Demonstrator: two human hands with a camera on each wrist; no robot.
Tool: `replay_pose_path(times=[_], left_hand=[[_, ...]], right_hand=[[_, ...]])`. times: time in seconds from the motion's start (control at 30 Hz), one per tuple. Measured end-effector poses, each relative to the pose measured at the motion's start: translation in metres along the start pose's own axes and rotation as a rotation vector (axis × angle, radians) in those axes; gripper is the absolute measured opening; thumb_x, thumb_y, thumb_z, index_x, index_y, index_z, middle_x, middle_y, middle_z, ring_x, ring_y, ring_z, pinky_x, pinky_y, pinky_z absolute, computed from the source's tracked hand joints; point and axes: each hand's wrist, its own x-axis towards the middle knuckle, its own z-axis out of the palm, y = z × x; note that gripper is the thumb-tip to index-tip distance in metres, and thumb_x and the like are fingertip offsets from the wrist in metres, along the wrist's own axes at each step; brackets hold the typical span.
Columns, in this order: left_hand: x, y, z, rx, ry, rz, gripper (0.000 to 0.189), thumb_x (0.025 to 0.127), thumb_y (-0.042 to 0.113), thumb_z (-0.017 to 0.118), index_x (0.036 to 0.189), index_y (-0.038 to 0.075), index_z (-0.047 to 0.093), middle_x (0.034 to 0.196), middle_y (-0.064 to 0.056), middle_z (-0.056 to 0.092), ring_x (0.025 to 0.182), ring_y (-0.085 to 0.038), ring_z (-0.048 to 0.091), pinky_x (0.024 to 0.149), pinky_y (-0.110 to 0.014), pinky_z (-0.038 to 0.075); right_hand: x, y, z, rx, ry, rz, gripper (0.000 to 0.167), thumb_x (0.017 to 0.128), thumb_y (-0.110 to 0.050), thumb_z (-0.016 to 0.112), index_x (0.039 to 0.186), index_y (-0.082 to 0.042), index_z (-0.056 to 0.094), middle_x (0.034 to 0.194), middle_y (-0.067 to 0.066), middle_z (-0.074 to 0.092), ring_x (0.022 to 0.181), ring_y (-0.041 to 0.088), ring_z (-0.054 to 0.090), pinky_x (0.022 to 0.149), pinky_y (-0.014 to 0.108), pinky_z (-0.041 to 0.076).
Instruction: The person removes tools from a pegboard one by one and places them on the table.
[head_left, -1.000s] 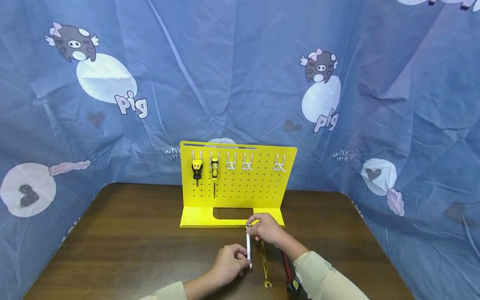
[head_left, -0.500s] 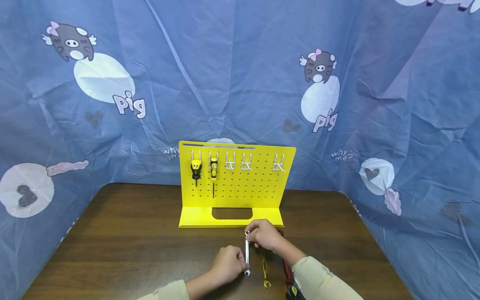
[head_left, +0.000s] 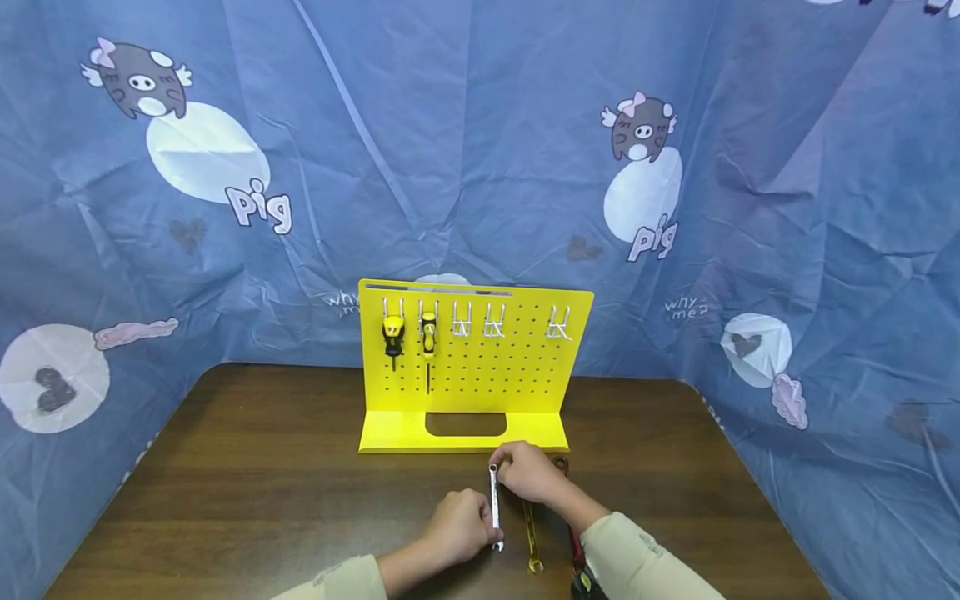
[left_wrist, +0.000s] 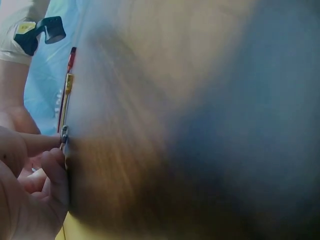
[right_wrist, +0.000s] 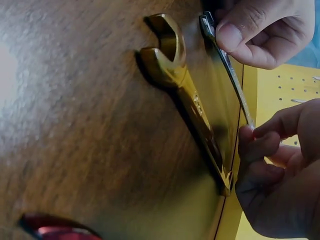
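A silver combination wrench (head_left: 495,508) lies lengthwise between both hands, low over the table or on it; I cannot tell which. My left hand (head_left: 460,527) pinches it near the open-jawed end, thumb against the shank in the right wrist view. At the ring end, my right hand (head_left: 528,473) pinches it with thumb and fingertips. Just right of it a gold combination wrench (right_wrist: 197,107) rests on the table, its ring end partly hidden by the right hand in the head view. Further right lies a red and black tool (head_left: 576,550), partly under the right forearm.
Behind the hands stands a yellow pegboard (head_left: 487,375) with white hooks (head_left: 493,322). Two yellow-black screwdrivers hang at its left, a stubby one (head_left: 393,333) and a longer one (head_left: 428,333). The brown table (head_left: 262,467) meets a blue cloth backdrop (head_left: 420,150).
The silver wrench and my right hand have shifted a little towards me, away from the pegboard. My left hand has hardly moved and still pinches the wrench's lower end.
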Motion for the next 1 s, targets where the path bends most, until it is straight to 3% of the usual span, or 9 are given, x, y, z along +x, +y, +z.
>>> replay_pose_path(times=[0.13,0.3,0.43,0.67,0.87,1.0], left_hand=[[-0.001,0.0,0.001,0.003,0.013,0.014,0.033,0.069,0.014,0.089,0.059,0.016,0.058,0.054,0.013,0.049,0.051,-0.005,0.044,0.049,-0.024,0.038],[-0.001,-0.001,0.003,0.008,0.013,0.023,0.034,0.068,0.015,0.09,0.059,0.016,0.058,0.055,0.013,0.05,0.052,-0.004,0.044,0.049,-0.024,0.038],[-0.002,-0.002,0.004,0.015,0.018,0.023,0.035,0.067,0.016,0.091,0.059,0.017,0.057,0.055,0.013,0.05,0.053,-0.004,0.044,0.049,-0.024,0.038],[-0.002,-0.004,0.004,0.022,0.015,0.027,0.037,0.067,0.016,0.092,0.059,0.017,0.056,0.055,0.013,0.049,0.052,-0.004,0.043,0.049,-0.024,0.038],[-0.002,-0.004,0.003,0.023,0.017,0.032,0.036,0.068,0.016,0.091,0.059,0.018,0.057,0.055,0.014,0.049,0.052,-0.004,0.044,0.05,-0.024,0.039],[0.0,-0.005,0.002,-0.006,0.014,0.042,0.033,0.07,0.017,0.089,0.059,0.017,0.058,0.055,0.014,0.05,0.052,-0.004,0.044,0.049,-0.024,0.039]], right_hand=[[0.0,0.0,0.001,-0.111,-0.005,-0.007,0.017,0.083,-0.002,0.061,0.092,-0.007,0.074,0.074,-0.002,0.061,0.063,0.014,0.051,0.055,0.028,0.041],[-0.001,0.001,0.0,-0.155,-0.007,0.02,0.022,0.082,-0.005,0.062,0.097,-0.009,0.077,0.085,0.0,0.067,0.07,0.017,0.053,0.058,0.03,0.043],[-0.004,-0.001,0.0,-0.167,-0.01,0.047,0.028,0.082,-0.006,0.061,0.103,-0.009,0.079,0.086,-0.001,0.067,0.064,0.016,0.051,0.053,0.029,0.038],[-0.006,-0.008,0.0,-0.214,-0.022,0.062,0.032,0.082,-0.007,0.06,0.108,-0.008,0.079,0.067,-0.001,0.058,0.053,0.014,0.042,0.045,0.026,0.03],[-0.004,-0.01,-0.002,-0.25,-0.018,0.04,0.033,0.085,-0.01,0.061,0.113,-0.006,0.077,0.084,0.0,0.067,0.055,0.013,0.044,0.048,0.026,0.033],[0.0,-0.014,-0.006,-0.177,0.033,-0.018,0.032,0.088,-0.007,0.061,0.117,-0.002,0.074,0.086,0.005,0.068,0.049,0.009,0.039,0.044,0.024,0.032]])
